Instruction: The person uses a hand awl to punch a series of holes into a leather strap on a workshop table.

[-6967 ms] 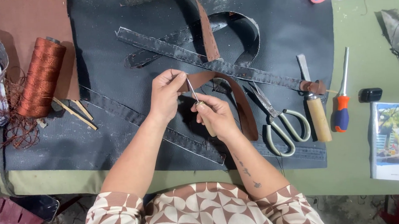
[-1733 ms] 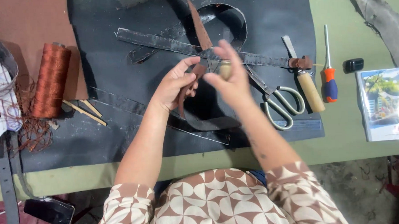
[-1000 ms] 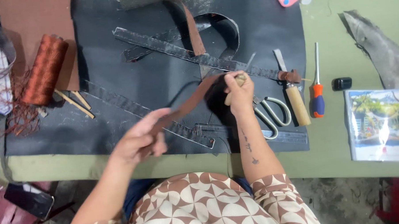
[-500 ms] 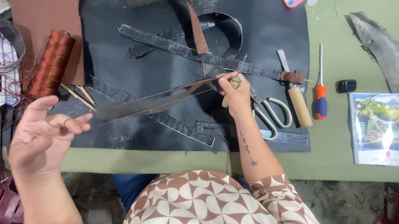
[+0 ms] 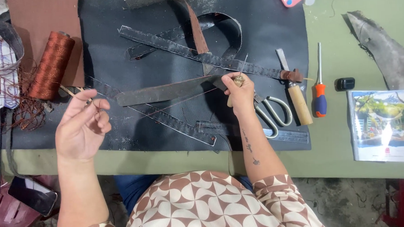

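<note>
My left hand (image 5: pixel 81 126) is raised over the table's front left, thumb and forefinger pinching a thin reddish thread (image 5: pixel 166 103). The thread runs taut to the right, to the end of a leather strap (image 5: pixel 165 91) that lies dark side up across the black leather sheet (image 5: pixel 270 30). My right hand (image 5: pixel 240 93) grips a wooden-handled awl (image 5: pixel 241 72), its needle pointing up and away, and holds the strap's right end. The two hands are far apart.
A spool of copper-coloured thread (image 5: pixel 51 65) lies at the left with loose thread beside it. Scissors (image 5: pixel 273 116), a wooden-handled knife (image 5: pixel 295 101), an orange-and-blue screwdriver (image 5: pixel 318 89) and a booklet (image 5: pixel 383 125) lie at the right. Dark stitched straps (image 5: pixel 186 49) cross the sheet.
My left hand let go of the strap, drew the thread far out to the left, then came back a little. The strap now lies flat. My right hand stayed put.
</note>
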